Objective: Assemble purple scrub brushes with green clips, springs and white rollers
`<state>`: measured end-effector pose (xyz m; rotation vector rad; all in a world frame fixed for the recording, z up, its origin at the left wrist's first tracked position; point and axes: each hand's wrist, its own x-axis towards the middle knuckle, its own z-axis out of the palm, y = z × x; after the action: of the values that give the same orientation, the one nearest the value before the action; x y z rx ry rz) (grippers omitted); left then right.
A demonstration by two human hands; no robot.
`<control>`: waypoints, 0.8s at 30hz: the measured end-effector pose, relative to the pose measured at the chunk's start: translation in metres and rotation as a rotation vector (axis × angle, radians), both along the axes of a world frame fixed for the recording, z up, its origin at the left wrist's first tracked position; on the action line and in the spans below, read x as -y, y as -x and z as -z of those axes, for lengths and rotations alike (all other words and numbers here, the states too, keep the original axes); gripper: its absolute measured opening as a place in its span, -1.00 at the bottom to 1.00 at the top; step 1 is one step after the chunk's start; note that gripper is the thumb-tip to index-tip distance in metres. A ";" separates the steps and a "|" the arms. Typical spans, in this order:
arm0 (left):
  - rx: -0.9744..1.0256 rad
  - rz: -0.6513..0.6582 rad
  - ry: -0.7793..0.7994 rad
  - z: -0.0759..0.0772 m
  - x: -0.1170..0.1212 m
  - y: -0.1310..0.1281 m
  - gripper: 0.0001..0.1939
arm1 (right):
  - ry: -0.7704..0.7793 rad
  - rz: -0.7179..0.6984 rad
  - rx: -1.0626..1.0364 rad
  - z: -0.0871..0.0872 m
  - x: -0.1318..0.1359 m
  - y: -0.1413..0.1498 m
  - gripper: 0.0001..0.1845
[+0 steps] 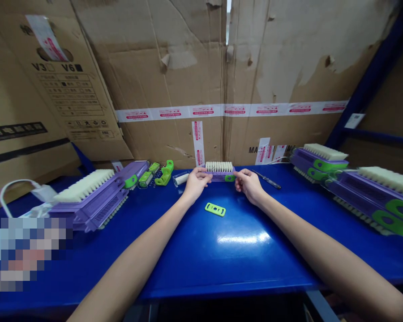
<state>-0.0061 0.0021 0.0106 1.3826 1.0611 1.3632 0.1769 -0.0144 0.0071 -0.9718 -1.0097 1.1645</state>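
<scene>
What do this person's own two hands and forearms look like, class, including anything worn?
The left hand and right hand are gloveless. The left forearm and right forearm look slender, with no sleeves, watch or bracelet showing. Small rings: cannot tell.

On the near-left cardboard panel (pixel 58 100), "V3" stands beside an unfilled box and "V6" beside a filled one, above a ruled table of print too small to read and a row of handling symbols, while a dark strip (pixel 15 132) at its left bears pale Chinese characters. The far cardboard wall (pixel 154 147) shows "MA" and, farther right, "NA", with white tape (pixel 184 112) covering what lies between. Red print repeats along that tape, and a white label (pixel 355 120) on the blue frame at right is illegible.
</scene>
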 end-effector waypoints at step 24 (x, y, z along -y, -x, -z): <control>-0.010 0.230 0.006 -0.001 0.010 -0.004 -0.68 | 0.173 -0.251 -0.229 -0.002 0.010 0.009 -0.71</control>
<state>-0.0018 -0.0074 0.0117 1.4595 0.8813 1.1856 0.1678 -0.0244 0.0093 -0.8382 -0.8736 1.5559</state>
